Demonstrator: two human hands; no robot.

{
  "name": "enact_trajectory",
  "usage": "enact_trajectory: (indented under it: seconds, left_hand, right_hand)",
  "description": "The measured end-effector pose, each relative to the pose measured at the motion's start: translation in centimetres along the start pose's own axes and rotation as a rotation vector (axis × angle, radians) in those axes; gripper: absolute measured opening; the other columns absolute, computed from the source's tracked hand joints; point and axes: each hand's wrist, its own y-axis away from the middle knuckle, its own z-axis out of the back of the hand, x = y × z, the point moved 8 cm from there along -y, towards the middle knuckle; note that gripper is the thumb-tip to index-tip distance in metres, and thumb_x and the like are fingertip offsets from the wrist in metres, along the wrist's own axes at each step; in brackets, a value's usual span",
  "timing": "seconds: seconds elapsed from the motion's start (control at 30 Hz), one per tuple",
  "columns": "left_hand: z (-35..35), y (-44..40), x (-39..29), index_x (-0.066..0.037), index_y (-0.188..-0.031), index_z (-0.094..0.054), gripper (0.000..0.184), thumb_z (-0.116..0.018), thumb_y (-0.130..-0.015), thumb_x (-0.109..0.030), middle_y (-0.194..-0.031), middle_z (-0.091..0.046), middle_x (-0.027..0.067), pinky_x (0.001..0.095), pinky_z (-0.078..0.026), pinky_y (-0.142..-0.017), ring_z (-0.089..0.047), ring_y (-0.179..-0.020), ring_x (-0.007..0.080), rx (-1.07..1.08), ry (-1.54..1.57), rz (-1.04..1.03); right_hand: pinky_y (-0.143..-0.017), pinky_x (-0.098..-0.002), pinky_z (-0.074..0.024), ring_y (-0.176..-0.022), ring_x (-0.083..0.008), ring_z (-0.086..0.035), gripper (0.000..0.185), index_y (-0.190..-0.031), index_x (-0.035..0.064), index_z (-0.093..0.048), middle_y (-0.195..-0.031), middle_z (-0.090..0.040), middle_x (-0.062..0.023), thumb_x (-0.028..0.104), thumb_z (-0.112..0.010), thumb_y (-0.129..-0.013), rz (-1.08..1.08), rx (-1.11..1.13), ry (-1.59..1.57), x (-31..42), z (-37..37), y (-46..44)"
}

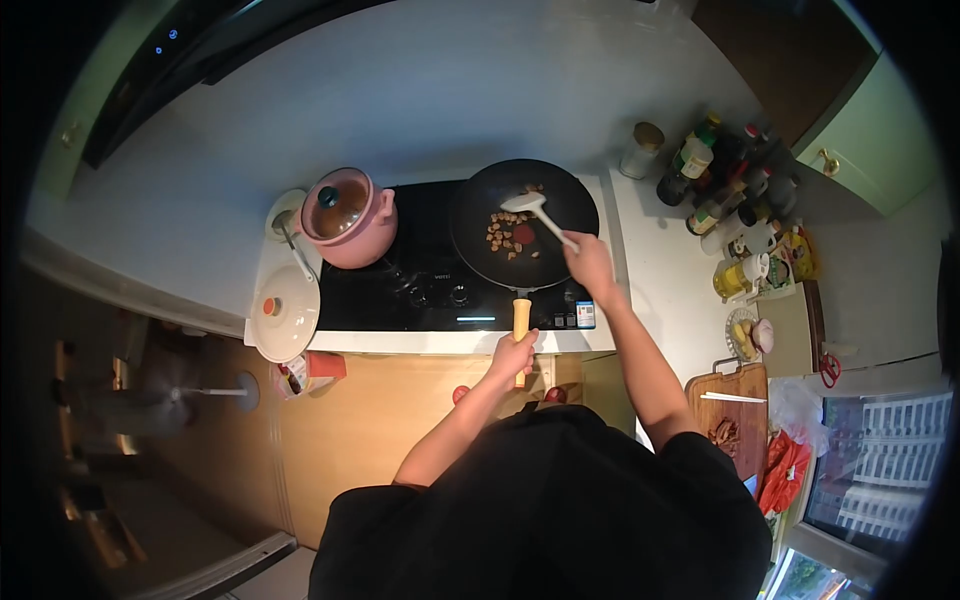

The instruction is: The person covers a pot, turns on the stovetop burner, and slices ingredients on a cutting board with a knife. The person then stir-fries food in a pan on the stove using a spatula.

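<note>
In the head view, the left hand (513, 355) is closed around the yellow handle (522, 316) of a black pan (575, 205). The right hand (590, 265) grips a white spatula (524, 203), and its flat end is inside the pan, just past that hand and to its left. Small brown bits of food (494, 238) sit in the pan, ahead of the left hand, next to 1 round red spot (523, 233). The pan is on a black stove (370, 308), in front of the left hand. Away to the left of the 2 hands, there is a pink pot (362, 243) with a see-through lid (345, 205) on top. Nearer, also to the left, lies a cream lid (290, 330) with an orange knob (271, 306). Far to the right of the right hand, bottles (690, 165) stand in a bunch. Closer in on that side, a wooden board (752, 425) holds brown strips (724, 436) and white sticks (733, 398).
</note>
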Motion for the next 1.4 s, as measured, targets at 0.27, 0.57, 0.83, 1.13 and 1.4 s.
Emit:
enact_trajectory:
  seconds: [0.27,0.57,0.83,1.13,1.4]
  left_hand:
    - [-0.2,-0.2,-0.4,-0.008,-0.086,-0.047,0.027,-0.064,-0.096,-0.027,-0.067,-0.045,-0.0011,0.0256,-0.033,-0.039,-0.038,-0.046,0.0070,0.009,0.034,0.036]
    - [-0.1,-0.3,-0.4,-0.008,-0.085,-0.046,0.028,-0.064,-0.096,-0.027,-0.067,-0.045,-0.0014,0.0254,-0.034,-0.040,-0.039,-0.047,0.0071,0.036,0.034,0.010]
    - [-0.2,-0.3,-0.6,-0.008,-0.086,-0.047,0.027,-0.064,-0.096,-0.027,-0.067,-0.045,-0.0017,0.0254,-0.034,-0.039,-0.039,-0.047,0.0071,0.026,0.034,0.024]
    - [0.0,-0.3,-0.5,-0.007,-0.087,-0.049,0.026,-0.063,-0.096,-0.026,-0.067,-0.045,-0.0010,0.0262,-0.034,-0.039,-0.039,-0.046,0.0079,0.025,0.016,0.020]
    - [0.0,-0.1,-0.4,-0.007,-0.087,-0.048,0.026,-0.063,-0.096,-0.027,-0.066,-0.045,-0.0014,0.0258,-0.034,-0.039,-0.039,-0.047,0.0079,0.028,0.027,0.008]
  right_hand:
    - [-0.080,-0.0482,-0.0541,-0.085,-0.0402,-0.067,0.025,-0.108,0.0105,-0.073,-0.088,-0.069,-0.0224,0.013,-0.064,-0.084,0.005,0.256,0.208,2.7,7.2,5.0]
    - [-0.082,-0.0477,-0.0536,-0.089,-0.0404,-0.066,0.027,-0.110,0.0075,-0.072,-0.092,-0.069,-0.0221,0.015,-0.064,-0.086,0.034,0.003,0.094,-0.3,2.5,0.1]
    - [-0.081,-0.0476,-0.0532,-0.086,-0.0408,-0.066,0.028,-0.111,0.0058,-0.072,-0.089,-0.069,-0.0229,0.013,-0.064,-0.085,0.092,0.215,0.157,3.4,-0.7,0.9]
    - [-0.086,-0.0459,-0.0529,-0.091,-0.0402,-0.066,0.027,-0.107,0.0096,-0.074,-0.094,-0.070,-0.0208,0.016,-0.065,-0.082,-0.016,0.420,0.296,2.1,8.2,2.8]
    - [-0.083,-0.0493,-0.0530,-0.090,-0.0406,-0.066,0.027,-0.113,0.0119,-0.071,-0.093,-0.069,-0.0215,0.021,-0.060,-0.090,-0.052,0.084,0.192,1.2,0.1,-2.7]
